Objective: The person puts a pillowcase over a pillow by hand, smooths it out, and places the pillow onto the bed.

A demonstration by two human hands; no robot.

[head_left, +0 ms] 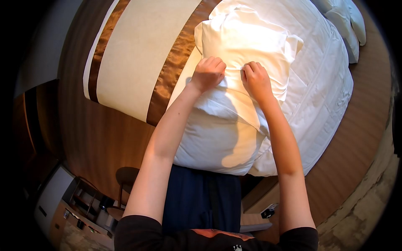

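A white pillow (255,46) lies on the bed, its near edge toward me. My left hand (207,73) is closed on the white fabric at the near left of this pillow. To its right, my right hand (255,79) pinches the same near edge, with a small bit of cloth at the fingertips. Another white pillow (213,142) lies below my hands, nearer my body, partly in the shadow of my arms. The fingertips of both hands are partly hidden.
A cream and brown bed runner (138,50) spans the left of the bed. More white pillows (343,21) are at the upper right. Wood flooring (356,138) surrounds the bed. A chair (125,180) stands at lower left, and a power socket (268,211) is below the bed.
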